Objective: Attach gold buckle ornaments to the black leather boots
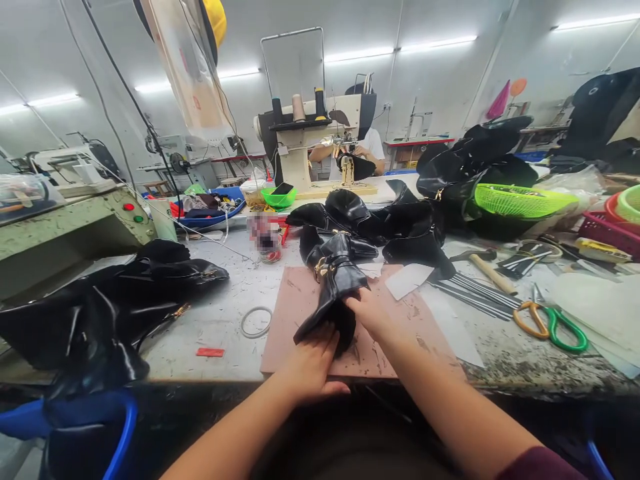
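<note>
The right hand's (373, 317) fingers are closed on the near edge of a black boot piece (343, 277), with the thumb at its opening. The left hand (307, 363) has its fingers straight and reaching into that opening, their tips hidden by the leather, while its thumb stands wide toward the right of the frame. The boot piece lies at the centre of the frame, tilted, its gold buckle (321, 268) facing left, over a pink board (287, 303).

Left of the board, a grey ring (256, 335) and a red strip (210, 352) lie on the worktable (215, 320). To its right are white paper (407, 280), a wooden-handled hammer (494, 273) and scissors (565, 330) with 1 orange and 1 green handle loop. More black leather pieces (100, 300) fill the left of the frame, and others sit just beyond the board. A green basket (525, 201) is at upper right. At upper centre, a sewing machine (293, 153) carries 3 thread spools (299, 108), with a co-worker (373, 145) partly hidden behind it.
</note>
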Demonstrator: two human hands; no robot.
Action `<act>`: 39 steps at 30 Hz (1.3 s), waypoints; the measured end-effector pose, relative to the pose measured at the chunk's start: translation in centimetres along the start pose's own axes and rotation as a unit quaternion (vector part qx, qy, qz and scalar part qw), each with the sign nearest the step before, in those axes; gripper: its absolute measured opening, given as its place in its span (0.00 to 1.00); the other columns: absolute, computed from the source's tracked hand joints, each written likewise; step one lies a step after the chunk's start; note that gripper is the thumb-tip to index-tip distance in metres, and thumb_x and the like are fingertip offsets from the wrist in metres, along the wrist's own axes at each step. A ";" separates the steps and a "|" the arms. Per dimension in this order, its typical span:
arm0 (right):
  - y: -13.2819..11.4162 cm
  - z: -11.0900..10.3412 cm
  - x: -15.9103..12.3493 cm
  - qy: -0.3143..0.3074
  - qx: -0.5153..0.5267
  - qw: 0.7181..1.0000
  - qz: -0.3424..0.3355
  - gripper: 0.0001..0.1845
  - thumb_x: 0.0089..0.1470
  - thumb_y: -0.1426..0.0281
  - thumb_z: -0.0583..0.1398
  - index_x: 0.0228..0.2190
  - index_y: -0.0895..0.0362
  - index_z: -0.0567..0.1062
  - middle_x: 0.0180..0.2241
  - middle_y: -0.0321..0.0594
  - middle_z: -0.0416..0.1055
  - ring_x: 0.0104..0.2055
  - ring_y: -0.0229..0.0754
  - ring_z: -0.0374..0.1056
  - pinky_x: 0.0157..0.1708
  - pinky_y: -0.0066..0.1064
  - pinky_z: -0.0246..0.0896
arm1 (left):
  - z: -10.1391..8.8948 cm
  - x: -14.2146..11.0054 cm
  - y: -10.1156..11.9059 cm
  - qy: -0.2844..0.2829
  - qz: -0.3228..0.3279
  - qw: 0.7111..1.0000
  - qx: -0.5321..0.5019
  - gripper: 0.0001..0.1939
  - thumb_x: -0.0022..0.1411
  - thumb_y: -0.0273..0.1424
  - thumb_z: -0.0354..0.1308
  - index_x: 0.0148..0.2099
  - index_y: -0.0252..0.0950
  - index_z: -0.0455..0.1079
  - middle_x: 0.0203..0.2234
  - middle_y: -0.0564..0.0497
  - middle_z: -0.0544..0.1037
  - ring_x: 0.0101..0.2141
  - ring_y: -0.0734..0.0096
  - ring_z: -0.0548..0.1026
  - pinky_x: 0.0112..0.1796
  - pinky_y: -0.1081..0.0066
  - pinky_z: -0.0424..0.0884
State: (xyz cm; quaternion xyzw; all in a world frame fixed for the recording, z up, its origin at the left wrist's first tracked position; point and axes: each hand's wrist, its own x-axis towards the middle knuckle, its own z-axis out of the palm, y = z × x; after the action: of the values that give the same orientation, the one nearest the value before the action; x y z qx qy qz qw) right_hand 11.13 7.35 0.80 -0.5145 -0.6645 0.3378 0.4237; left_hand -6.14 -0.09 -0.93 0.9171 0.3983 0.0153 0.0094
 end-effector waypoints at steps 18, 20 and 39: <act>0.3 -0.1 -5.9 0.033 -0.059 0.998 0.021 0.07 0.48 0.67 0.54 0.26 0.56 0.71 0.26 0.41 0.72 0.29 0.45 0.68 0.31 0.36 0.63 | 3.0 -1.7 2.2 0.204 0.015 0.977 0.060 0.18 0.60 0.21 0.44 0.51 0.25 0.66 0.46 0.36 0.74 0.46 0.57 0.74 0.44 0.61 0.73; -0.3 -0.2 -5.8 0.054 -0.056 0.997 -0.015 0.09 0.49 0.68 0.52 0.29 0.56 0.70 0.30 0.43 0.72 0.33 0.46 0.68 0.36 0.38 0.63 | 2.9 -2.0 2.3 0.218 0.037 0.973 0.065 0.18 0.60 0.19 0.43 0.49 0.25 0.68 0.43 0.37 0.76 0.43 0.58 0.75 0.41 0.63 0.75; 1.1 -0.3 -3.1 -0.058 -0.149 0.987 -0.035 0.27 0.52 0.60 0.55 0.51 0.58 0.66 0.52 0.50 0.64 0.55 0.51 0.58 0.53 0.41 0.53 | -2.4 -4.9 -2.3 0.118 0.208 0.963 0.126 0.14 0.62 0.20 0.43 0.38 0.32 0.71 0.36 0.43 0.78 0.41 0.66 0.74 0.48 0.64 0.68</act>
State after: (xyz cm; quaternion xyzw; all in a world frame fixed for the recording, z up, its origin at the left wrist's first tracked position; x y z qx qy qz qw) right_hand 12.16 4.64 -0.67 -0.5278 -0.7483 0.2498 0.3147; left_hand -11.26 -2.11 1.28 0.9653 0.1954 0.0748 -0.1563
